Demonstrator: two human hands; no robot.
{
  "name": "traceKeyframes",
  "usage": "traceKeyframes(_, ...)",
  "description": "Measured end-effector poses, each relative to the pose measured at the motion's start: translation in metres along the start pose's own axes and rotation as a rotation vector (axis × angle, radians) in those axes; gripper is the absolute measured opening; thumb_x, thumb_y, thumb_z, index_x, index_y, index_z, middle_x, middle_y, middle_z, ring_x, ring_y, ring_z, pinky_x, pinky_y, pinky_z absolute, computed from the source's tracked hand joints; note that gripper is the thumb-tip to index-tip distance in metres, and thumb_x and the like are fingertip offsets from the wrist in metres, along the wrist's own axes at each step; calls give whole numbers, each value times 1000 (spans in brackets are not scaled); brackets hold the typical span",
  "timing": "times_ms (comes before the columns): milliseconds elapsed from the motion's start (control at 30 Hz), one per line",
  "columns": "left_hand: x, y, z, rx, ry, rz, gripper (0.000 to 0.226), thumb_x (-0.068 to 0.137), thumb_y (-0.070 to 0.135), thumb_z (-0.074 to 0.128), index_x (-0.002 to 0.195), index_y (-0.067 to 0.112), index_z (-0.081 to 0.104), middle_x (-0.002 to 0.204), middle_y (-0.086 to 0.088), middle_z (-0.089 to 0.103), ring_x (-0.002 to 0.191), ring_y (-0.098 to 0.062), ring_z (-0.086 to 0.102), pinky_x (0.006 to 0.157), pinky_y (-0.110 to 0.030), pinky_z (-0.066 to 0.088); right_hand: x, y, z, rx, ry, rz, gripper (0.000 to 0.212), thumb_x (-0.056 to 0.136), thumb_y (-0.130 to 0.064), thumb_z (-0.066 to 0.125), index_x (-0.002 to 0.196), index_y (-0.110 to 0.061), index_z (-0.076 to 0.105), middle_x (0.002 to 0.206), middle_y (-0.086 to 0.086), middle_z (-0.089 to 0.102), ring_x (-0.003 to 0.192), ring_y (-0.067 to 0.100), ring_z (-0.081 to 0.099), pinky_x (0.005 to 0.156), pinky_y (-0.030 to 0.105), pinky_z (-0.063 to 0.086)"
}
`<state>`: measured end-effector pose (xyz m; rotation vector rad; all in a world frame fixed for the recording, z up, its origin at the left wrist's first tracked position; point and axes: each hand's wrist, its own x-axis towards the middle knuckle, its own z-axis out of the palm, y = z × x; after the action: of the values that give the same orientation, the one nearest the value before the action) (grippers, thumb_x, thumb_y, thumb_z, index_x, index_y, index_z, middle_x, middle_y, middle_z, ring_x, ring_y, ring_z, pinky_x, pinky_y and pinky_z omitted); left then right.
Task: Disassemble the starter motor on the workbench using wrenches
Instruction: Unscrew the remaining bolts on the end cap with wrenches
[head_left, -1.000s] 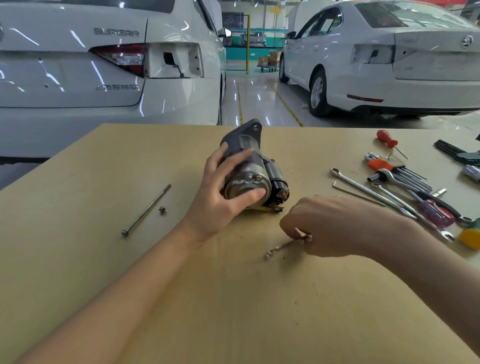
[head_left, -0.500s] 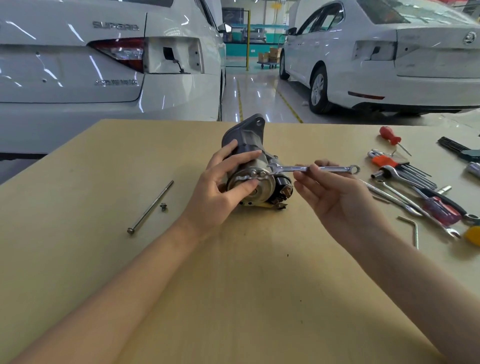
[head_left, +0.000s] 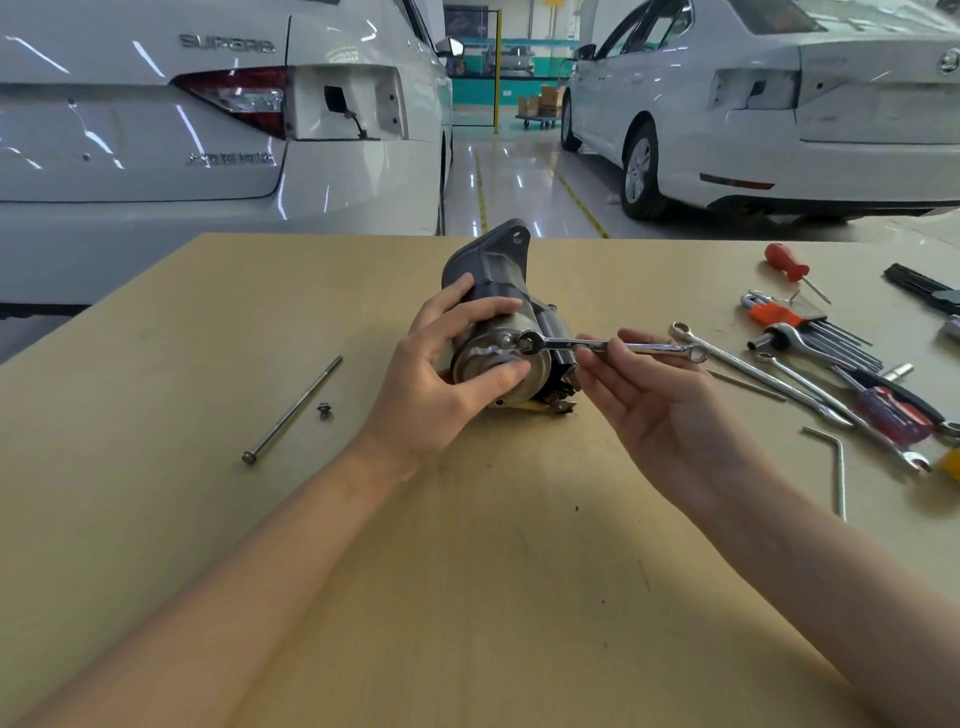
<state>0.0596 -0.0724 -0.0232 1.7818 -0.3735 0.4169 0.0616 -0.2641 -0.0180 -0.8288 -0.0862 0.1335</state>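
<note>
The starter motor (head_left: 498, 338) is clasped by the left hand (head_left: 441, 379), whose fingers are curled over the top of the cylindrical housing while the thumb is pressed against the near, round end cap. The combination wrench (head_left: 613, 347) is pinched by the right hand (head_left: 665, 410) between the thumb and the fingertips about midway along its shank; the palm is turned upward and the remaining fingers are only loosely bent.

The motor is laid on its side near the middle of the workbench (head_left: 467, 597), with its long axis running from near to far: the shiny end cap is faced toward the viewer and the dark grey cast mounting flange, with 1 visible hole, is pointed away. The wrench is held roughly level, its long axis running left to right, with its left end set on a bolt head at the upper edge of the end cap and its ring end pointed right.

The wrench is polished and chrome-bright; the end cap is smooth bare metal, the nose casting matt. The bench top is plain tan board.

To the left, 1 long through bolt (head_left: 293, 410) and 1 small screw (head_left: 324, 410) are laid just beside each other. To the right, a scatter of wrenches (head_left: 769, 379), hex keys (head_left: 831, 343) and screwdrivers (head_left: 789, 267) is spread.
</note>
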Motion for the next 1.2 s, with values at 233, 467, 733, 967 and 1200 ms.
traceKeyframes(233, 1, 2, 2, 24, 40, 4, 35, 75, 27, 77, 104, 43, 65, 145, 5, 42, 127, 9, 38, 89, 0, 35, -2, -2, 2, -37, -25, -50, 11, 71, -2, 67, 71, -12, 72, 86, 19, 72, 85, 29, 72, 72, 29, 57)
traceKeyframes(467, 2, 1, 2, 72, 51, 27, 37, 80, 16, 76, 104, 42, 64, 144, 2, 43, 123, 17, 37, 88, 2, 34, -3, 1, 3, 14, -12, -20, 15, 73, 0, 65, 67, -12, 73, 89, 20, 72, 84, 27, 72, 71, 28, 57)
traceKeyframes(733, 5, 1, 6, 113, 129, 58, 32, 73, 21, 82, 97, 37, 67, 133, 1, 55, 132, 4, 39, 103, -9, 32, 3, -7, 5, -134, -37, -121, 13, 70, -2, 67, 80, -8, 60, 88, 21, 72, 77, 25, 72, 71, 30, 57)
traceKeyframes(967, 3, -1, 3, 128, 86, 31, 48, 65, 22, 88, 104, 41, 67, 143, 5, 46, 133, 5, 36, 106, -25, 41, 6, -43, 31, -620, -218, -246, 20, 70, -6, 65, 88, -3, 56, 80, 14, 72, 73, 22, 70, 72, 28, 57)
traceKeyframes(1200, 2, -6, 4, 215, 68, 92, 66, 61, 15, 91, 108, 47, 57, 148, -4, 43, 135, -17, 42, 103, -45, 46, 16, -64, 91, -1457, -611, -395, 18, 88, 2, 59, 105, -3, 57, 87, 6, 64, 65, 16, 66, 68, 27, 58)
